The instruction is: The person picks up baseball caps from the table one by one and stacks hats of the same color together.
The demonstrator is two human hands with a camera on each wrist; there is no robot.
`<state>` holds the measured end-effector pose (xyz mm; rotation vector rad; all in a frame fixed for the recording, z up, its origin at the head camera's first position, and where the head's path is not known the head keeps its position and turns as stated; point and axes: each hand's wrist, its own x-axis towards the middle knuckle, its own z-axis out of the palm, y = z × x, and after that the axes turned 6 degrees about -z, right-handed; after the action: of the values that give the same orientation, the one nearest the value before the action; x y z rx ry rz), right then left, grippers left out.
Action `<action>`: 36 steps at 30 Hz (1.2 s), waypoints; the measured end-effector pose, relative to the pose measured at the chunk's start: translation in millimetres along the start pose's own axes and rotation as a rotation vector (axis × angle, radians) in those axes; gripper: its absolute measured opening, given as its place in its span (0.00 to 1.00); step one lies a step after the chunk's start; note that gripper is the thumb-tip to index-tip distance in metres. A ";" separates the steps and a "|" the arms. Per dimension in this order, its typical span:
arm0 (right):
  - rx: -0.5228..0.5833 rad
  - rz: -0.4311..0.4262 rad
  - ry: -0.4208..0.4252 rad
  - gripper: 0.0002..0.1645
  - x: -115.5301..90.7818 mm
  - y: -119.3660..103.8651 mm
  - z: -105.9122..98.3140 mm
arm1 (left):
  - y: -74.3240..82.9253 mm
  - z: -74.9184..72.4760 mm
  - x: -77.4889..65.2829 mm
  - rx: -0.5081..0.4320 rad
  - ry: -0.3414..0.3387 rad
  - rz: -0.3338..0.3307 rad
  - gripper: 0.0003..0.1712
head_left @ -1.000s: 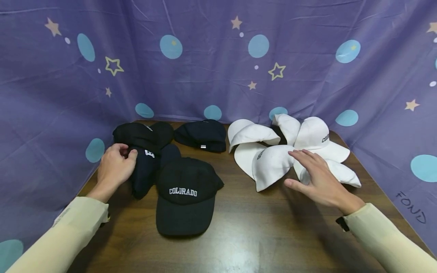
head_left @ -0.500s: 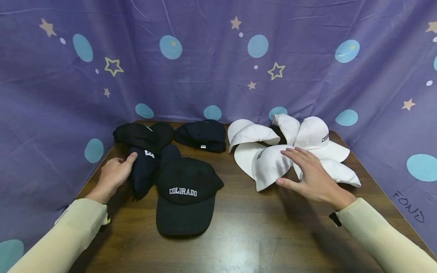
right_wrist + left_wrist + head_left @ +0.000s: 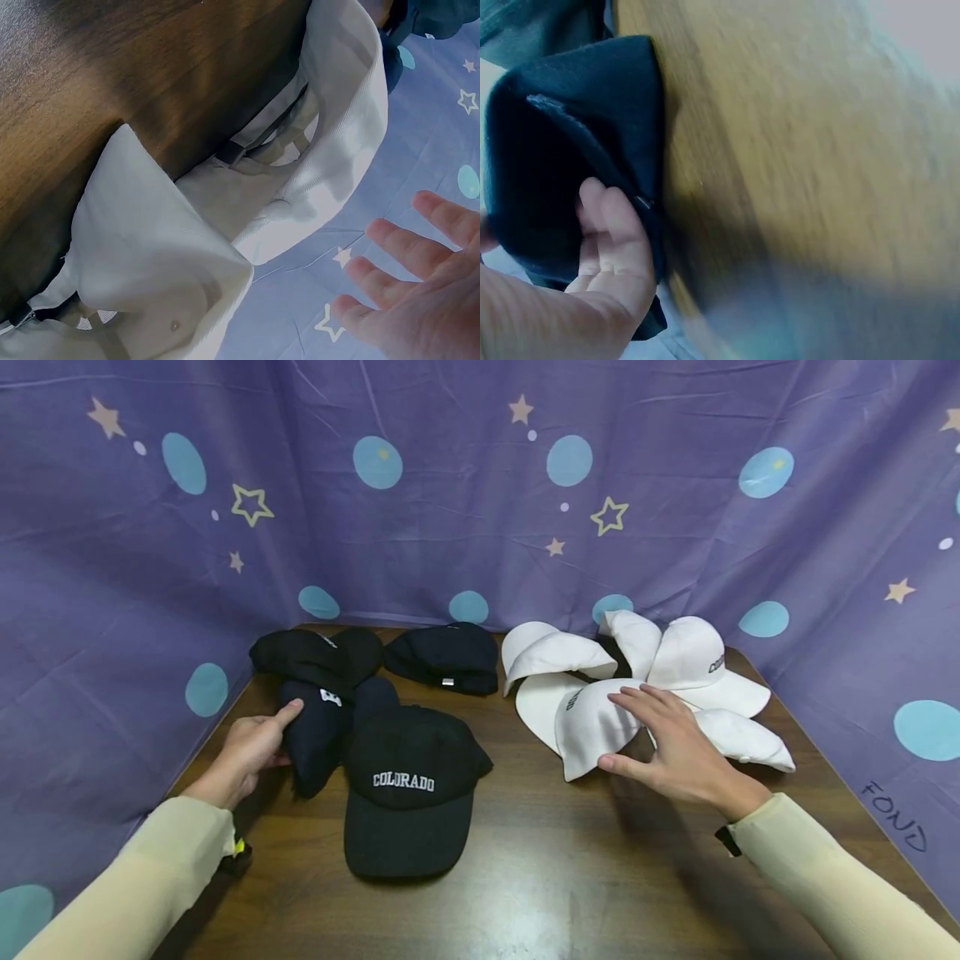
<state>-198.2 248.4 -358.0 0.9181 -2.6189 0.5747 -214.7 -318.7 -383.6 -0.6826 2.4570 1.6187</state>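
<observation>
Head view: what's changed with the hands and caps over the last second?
The left hand came nearer the camera, and its thumb and fingers now pinch the edge of the navy cap. The right hand shifted left, further over the front white cap, fingers spread, holding nothing. The black COLORADO cap and the other caps stayed put.

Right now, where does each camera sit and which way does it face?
Head: on the head, facing forward and down at table and curtain; left hand, right hand, sleeves show.
Left wrist: worn there, facing a dark cap; left hand shows.
Right wrist: worn there, facing white caps; right hand shows.
Shared: dark cap and left hand, in head and left wrist.
</observation>
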 end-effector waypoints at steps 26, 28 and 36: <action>0.000 0.022 0.012 0.51 -2.3 -0.2 3.1 | 37.7 14.3 -14.6 -0.268 0.307 0.088 0.33; 0.002 0.025 0.012 0.51 -2.3 -0.6 2.8 | 41.7 12.8 -16.3 -0.222 0.336 0.080 0.38; 0.005 0.025 0.002 0.50 -1.6 0.0 0.3 | 56.1 -2.7 -27.0 -0.080 0.432 0.120 0.44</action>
<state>-197.0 249.1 -358.9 0.8869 -2.6319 0.5885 -214.4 -294.7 -326.0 -1.0084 2.7840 1.7782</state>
